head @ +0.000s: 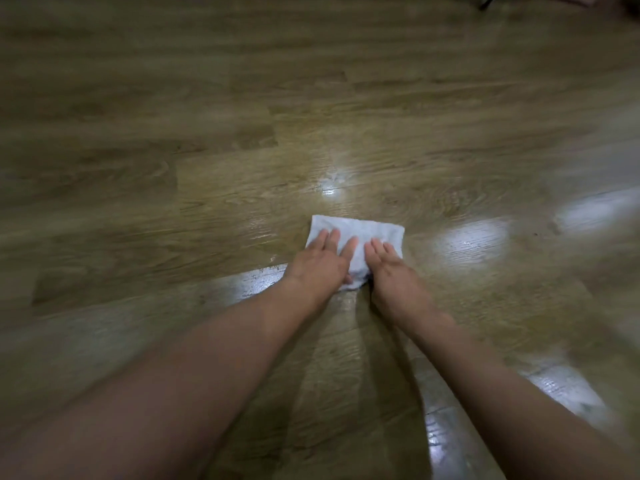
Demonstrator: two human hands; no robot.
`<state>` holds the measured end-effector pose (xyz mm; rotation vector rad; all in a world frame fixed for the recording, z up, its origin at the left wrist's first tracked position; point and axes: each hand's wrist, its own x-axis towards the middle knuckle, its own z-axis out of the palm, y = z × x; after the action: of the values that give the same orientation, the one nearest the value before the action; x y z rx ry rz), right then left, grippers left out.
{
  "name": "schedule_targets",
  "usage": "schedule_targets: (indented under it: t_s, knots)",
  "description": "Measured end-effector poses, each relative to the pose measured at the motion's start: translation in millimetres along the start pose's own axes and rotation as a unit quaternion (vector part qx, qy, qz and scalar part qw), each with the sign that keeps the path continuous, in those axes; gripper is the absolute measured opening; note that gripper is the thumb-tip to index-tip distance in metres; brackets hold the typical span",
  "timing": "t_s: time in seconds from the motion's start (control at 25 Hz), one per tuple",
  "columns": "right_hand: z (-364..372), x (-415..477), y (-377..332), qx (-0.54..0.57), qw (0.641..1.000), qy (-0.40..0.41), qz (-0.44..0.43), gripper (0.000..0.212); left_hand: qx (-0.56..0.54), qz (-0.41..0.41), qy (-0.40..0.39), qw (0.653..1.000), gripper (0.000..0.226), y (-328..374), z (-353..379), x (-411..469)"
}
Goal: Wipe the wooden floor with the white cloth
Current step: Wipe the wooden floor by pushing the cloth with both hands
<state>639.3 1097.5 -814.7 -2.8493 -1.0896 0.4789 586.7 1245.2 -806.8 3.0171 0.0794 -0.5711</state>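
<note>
Two palms down: we are pressing the left hand (320,263) and the right hand (389,268) side by side on the white cloth (363,230), with both bare forearms reaching in from the bottom of the view.
Left hand grip: we are laying it flat on the cloth's left half, with straight, slightly spread fingers (333,239). Nothing is being pinched or curled round.
Right hand grip: we are resting it flat on the cloth's right half, with its fingers straight and close together, pushing down rather than clutching.
Cloth position: it is lying folded into a rough rectangle on the wooden floor (207,168), a little right of the middle of the view. Its far edge is showing beyond our fingertips and its near corner is bunching between our wrists.
Floor: brown planks are running across the view, and bright glossy patches (472,239) are shining near the cloth and beside our arms.
Top right edge: a thin dark shape (485,3) is showing, too blurred for us to identify.
</note>
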Motion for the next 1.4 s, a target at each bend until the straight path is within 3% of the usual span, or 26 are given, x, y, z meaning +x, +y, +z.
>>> schedule_targets:
  t_s: [0.16, 0.28, 0.4, 0.68, 0.92, 1.0, 1.24, 1.4]
  knots:
    - [-5.7, 24.3, 8.3, 0.01, 1.0, -0.002, 0.0, 0.061, 0.0, -0.056, -0.024, 0.998, 0.069, 8.3, -14.1, 17.8]
    - [10.6, -32.5, 7.4, 0.052, 0.998, 0.037, 0.02, 0.059, -0.001, 0.004, -0.004, 1.0, 0.058, 26.0, 0.4, -7.1]
    - [24.0, -81.1, 9.9, 0.053, 0.998, 0.025, 0.035, 0.053, 0.021, 0.059, -0.01, 0.998, 0.058, 41.1, 15.8, -19.8]
    - [-18.5, -0.2, 42.9, 0.02, 0.998, -0.003, 0.064, 0.056, -0.032, -0.04, -0.066, 0.996, 0.056, 64.3, -18.5, 31.5]
    - [22.4, -130.6, 21.5, 0.031, 0.99, -0.023, 0.136, 0.058, 0.059, 0.138, -0.054, 0.987, 0.056, 97.1, 15.4, -36.5]
    - [25.5, -143.3, 21.3, 0.027, 0.988, -0.05, 0.143, 0.056, 0.063, 0.14, -0.053, 0.987, 0.057, 105.6, 22.4, -40.3]
    - [-0.2, -49.2, 64.3, 0.016, 0.987, -0.043, 0.152, 0.063, -0.024, 0.072, -0.048, 0.996, 0.061, 100.1, -6.1, 26.0]
    - [-6.2, -16.3, 75.8, 0.048, 0.978, 0.032, 0.198, 0.05, -0.044, 0.033, -0.038, 0.998, 0.059, 108.4, -10.8, 44.5]
